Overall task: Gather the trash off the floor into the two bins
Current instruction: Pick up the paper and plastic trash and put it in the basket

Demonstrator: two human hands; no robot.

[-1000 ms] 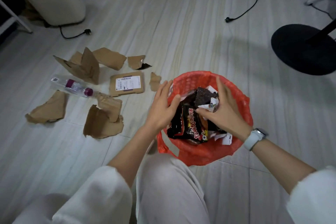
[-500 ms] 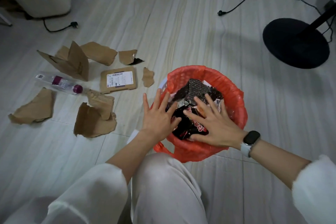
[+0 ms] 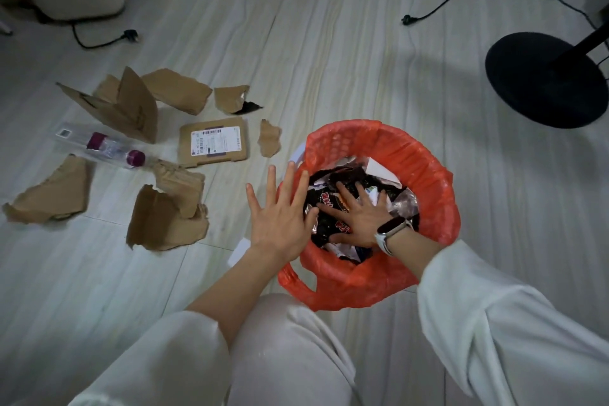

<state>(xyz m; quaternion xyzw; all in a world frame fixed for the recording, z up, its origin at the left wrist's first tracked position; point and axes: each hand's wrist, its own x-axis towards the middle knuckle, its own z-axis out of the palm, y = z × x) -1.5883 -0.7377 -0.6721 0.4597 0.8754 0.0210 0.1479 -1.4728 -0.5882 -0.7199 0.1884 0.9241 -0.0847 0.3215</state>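
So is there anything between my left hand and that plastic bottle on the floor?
Yes. The left hand hovers open at the red bin's rim. Between it and the plastic bottle lie two torn cardboard pieces, the nearer end of one almost touching the bottle's cap. They lie low, so reaching over them looks possible.

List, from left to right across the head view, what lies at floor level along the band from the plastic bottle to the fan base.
Plastic bottle → labelled cardboard piece → small cardboard scrap → left hand → right hand in the orange-lined bin → black round base.
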